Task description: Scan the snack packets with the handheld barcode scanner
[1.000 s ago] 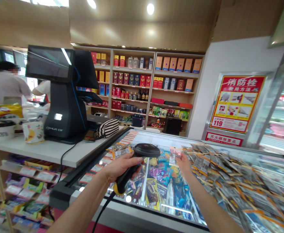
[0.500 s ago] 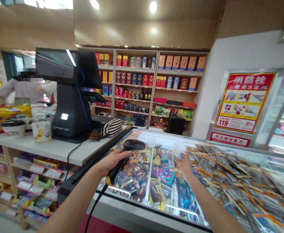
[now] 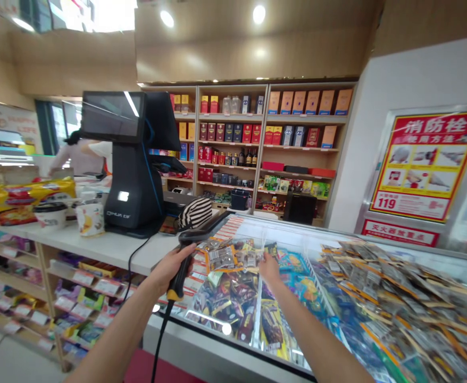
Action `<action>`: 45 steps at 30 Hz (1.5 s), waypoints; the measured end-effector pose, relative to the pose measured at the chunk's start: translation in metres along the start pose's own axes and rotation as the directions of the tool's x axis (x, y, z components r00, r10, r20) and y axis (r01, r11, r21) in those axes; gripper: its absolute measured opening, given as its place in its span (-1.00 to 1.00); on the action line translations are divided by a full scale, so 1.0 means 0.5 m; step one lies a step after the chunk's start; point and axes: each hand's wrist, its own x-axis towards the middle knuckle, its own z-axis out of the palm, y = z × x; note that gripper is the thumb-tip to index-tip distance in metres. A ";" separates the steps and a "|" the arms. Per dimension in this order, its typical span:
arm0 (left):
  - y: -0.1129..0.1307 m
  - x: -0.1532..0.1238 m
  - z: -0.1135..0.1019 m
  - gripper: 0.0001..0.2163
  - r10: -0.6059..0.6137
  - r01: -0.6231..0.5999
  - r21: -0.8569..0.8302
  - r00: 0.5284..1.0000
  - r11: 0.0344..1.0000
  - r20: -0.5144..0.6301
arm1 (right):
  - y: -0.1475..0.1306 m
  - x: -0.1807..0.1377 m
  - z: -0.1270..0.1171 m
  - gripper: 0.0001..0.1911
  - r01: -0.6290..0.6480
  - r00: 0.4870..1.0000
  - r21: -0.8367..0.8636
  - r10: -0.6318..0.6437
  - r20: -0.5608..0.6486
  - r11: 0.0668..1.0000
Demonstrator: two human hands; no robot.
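Observation:
My left hand (image 3: pixel 174 268) is wrapped round the handle of a black and yellow barcode scanner (image 3: pixel 180 274), whose cable hangs down over the freezer's front. Pinched in the fingers of my right hand (image 3: pixel 270 267) is a clear snack packet (image 3: pixel 251 258), held low over the freezer's glass top. Between the scanner and that packet lie a few orange-edged packets (image 3: pixel 222 257). A large heap of similar packets (image 3: pixel 401 298) covers the glass to the right of my right arm.
Under the glass of the chest freezer (image 3: pixel 217 325) are wrapped ice creams. A counter (image 3: pixel 135 249) on the left bears a till (image 3: pixel 132 186), cups (image 3: pixel 52 217), a striped pouch (image 3: pixel 196 213) and bagged snacks. Beyond stand shelves of boxes (image 3: pixel 229 133). A person (image 3: pixel 82 157) is behind the till.
My right hand has moved left with the packet, closer to the scanner. The scanner has turned, its head now farther left and clear of the orange-edged packets. The view has swung slightly left.

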 end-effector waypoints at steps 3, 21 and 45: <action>-0.005 0.003 -0.012 -0.71 -0.022 0.022 -0.003 0.999 1.000 -0.036 | -0.040 -0.013 0.032 -0.57 -0.018 0.998 -0.013 0.019 0.056 1.000; -0.029 -0.007 0.150 -0.74 -0.084 0.085 0.002 0.981 0.996 0.173 | 0.211 -0.032 -0.357 -0.52 -0.259 0.946 -0.445 0.132 -0.295 0.857; -0.018 -0.059 0.199 -0.76 -0.170 0.168 0.030 0.941 0.985 0.294 | 0.194 0.000 -0.473 -0.86 -0.002 0.999 -0.640 -0.030 -0.040 0.768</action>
